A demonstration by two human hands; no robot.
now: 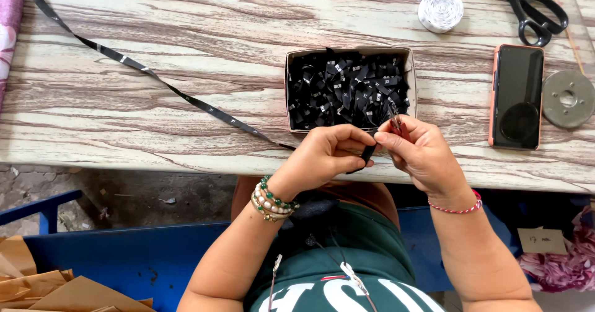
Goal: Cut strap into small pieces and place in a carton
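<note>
Left hand [325, 154] pinching black ribbon [149, 71] end, grip clenched on it. Right hand [421, 154] closed on small snips [395, 118] beside it. Ribbon probably light, limp, slippery; best pinched flat near cut end. Trailing left across table [186, 14]. Box [289, 89] of cut pieces just beyond hands. Phone [517, 95], scissors [527, 8] to right.

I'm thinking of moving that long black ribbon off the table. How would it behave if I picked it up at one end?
The black ribbon would likely hang limp: it lies flat and thin across the table, bending slightly along its run. It probably weighs very little. One end runs to the left hand, so pulling it may tug there.
</note>
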